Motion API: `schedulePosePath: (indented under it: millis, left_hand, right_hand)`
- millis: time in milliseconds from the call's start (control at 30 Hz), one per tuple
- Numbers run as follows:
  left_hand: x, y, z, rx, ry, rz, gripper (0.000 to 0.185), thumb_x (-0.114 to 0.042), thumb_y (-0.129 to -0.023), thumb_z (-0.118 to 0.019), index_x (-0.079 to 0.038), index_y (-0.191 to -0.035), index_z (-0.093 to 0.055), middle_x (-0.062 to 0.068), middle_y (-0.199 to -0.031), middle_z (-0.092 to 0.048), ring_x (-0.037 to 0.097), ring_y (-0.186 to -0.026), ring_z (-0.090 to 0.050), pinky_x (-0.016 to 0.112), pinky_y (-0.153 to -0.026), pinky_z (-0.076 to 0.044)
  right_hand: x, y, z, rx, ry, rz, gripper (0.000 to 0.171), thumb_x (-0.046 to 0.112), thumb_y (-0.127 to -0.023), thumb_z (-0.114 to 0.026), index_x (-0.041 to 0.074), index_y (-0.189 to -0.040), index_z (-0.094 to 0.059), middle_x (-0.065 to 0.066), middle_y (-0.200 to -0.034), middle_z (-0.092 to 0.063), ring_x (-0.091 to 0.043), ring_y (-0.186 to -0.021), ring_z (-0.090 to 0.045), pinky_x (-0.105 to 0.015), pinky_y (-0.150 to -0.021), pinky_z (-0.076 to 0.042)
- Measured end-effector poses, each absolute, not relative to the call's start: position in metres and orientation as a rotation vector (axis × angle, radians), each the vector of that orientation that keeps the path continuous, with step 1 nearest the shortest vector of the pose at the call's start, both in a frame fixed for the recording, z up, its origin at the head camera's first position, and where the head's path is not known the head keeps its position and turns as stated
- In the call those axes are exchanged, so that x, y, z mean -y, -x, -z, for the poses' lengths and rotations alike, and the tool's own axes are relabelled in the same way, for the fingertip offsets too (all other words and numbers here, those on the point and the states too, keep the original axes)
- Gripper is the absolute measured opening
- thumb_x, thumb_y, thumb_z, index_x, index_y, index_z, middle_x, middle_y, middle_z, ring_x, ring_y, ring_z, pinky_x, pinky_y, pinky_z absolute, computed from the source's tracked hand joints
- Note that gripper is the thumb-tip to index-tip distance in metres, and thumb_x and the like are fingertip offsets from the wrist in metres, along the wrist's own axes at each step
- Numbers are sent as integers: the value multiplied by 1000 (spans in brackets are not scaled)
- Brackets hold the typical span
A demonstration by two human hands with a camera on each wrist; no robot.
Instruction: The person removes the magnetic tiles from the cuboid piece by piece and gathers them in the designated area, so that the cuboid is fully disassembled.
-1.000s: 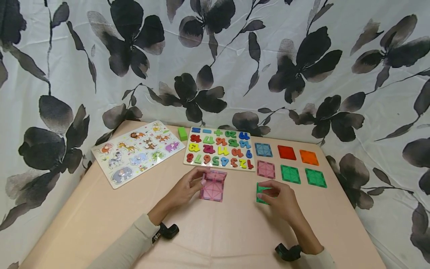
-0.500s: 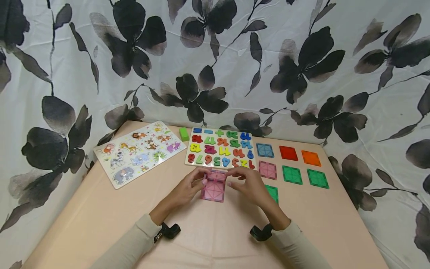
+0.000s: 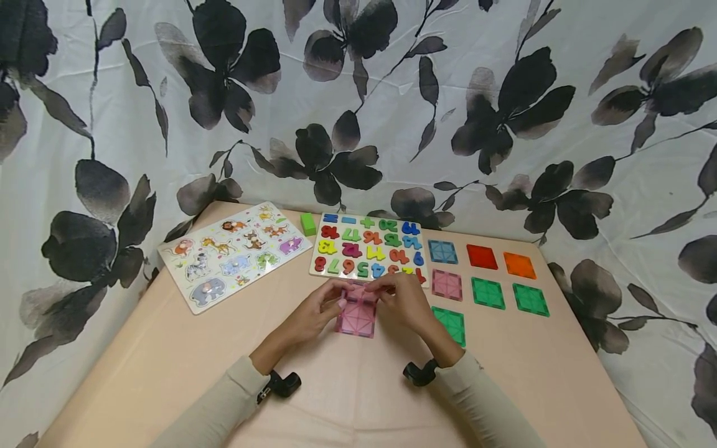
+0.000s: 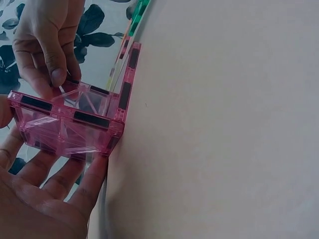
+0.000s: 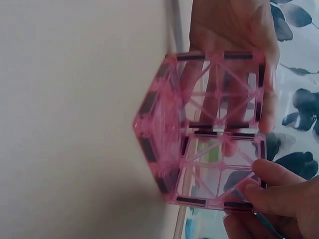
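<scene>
A pink see-through magnetic tile (image 3: 356, 320) lies flat on the table, with two more pink tiles standing from its edges. My left hand (image 3: 313, 311) grips one standing tile (image 5: 219, 92), fingers behind it and thumb at its upper edge. The second standing tile (image 5: 219, 169) meets the first along one side. At its outer corner, my right hand (image 3: 406, 305) pinches it between thumb and fingers; the left wrist view shows this hand (image 4: 50, 45) beyond the nearer tile. The standing tiles partly hide behind my fingers in the head view.
A green tile (image 3: 450, 325) lies right of my right hand. Beyond it are blue (image 3: 442, 251), red (image 3: 482, 256), orange (image 3: 519, 265), pink (image 3: 447, 284) and more green tiles (image 3: 488, 292). A number puzzle board (image 3: 366, 249), a green block (image 3: 308, 224) and an animal puzzle (image 3: 235, 255) stand behind.
My right hand has left the green tile on the right and moved left to the pink tiles, where it now pinches the second standing one. My left hand stays nearly still.
</scene>
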State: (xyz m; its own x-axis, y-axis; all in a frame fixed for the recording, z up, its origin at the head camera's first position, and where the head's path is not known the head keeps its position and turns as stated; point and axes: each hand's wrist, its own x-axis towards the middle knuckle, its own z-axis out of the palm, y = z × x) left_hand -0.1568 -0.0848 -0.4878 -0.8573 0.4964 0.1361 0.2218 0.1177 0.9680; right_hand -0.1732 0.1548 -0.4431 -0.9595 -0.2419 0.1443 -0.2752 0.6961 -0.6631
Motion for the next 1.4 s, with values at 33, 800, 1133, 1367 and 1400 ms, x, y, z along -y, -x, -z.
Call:
schedulePosePath:
  millis: [33, 800, 1133, 1367, 1400]
  left_hand:
    - [85, 157, 488, -2173, -713, -1814, 33, -13, -112, -54, -6, -144, -51, 18, -155, -54, 39, -152, -46, 58, -127, -36]
    - [85, 157, 488, -2187, -696, -1802, 32, -8, -111, -52, -9, -144, -52, 22, -161, -46, 37, -153, -45, 55, -128, -35]
    - [85, 157, 488, -2174, -705, -1811, 32, -9, -112, -53, -8, -144, -51, 23, -163, -44, 38, -154, -44, 55, -128, -35]
    - [85, 158, 489, -2167, -719, -1821, 32, -10, -112, -53, -8, -143, -52, 23, -163, -44, 38, -154, -44, 54, -128, -35]
    - [85, 158, 490, -2167, -717, -1821, 32, -10, -112, -53, -8, -144, -52, 23, -163, -44, 38, -154, -44, 54, -128, -35]
  right_hand:
    - [-157, 173, 444, 2845, -416, -1134, 29, -4, -96, -73, 21, -100, -87, 5, -100, -82, -16, -99, -75, -35, -87, -66]
    - [-250, 139, 440, 2751, 134, -1532, 26, 8, -99, -75, 19, -121, -82, -5, -124, -79, -22, -111, -76, -25, -90, -63]
    - [-322, 103, 439, 2599, 288, -1671, 35, 9, -103, -70, 3, -137, -71, -13, -132, -75, -5, -99, -78, -23, -89, -63]
    - [-364, 85, 447, 2533, 444, -1727, 42, 11, -102, -72, -2, -141, -66, 16, -113, -78, -2, -97, -78, -26, -88, -64]
    - [-368, 83, 449, 2529, 470, -1731, 43, 11, -102, -73, -3, -141, -65, 17, -112, -77, -2, -97, -78, -26, -88, -64]
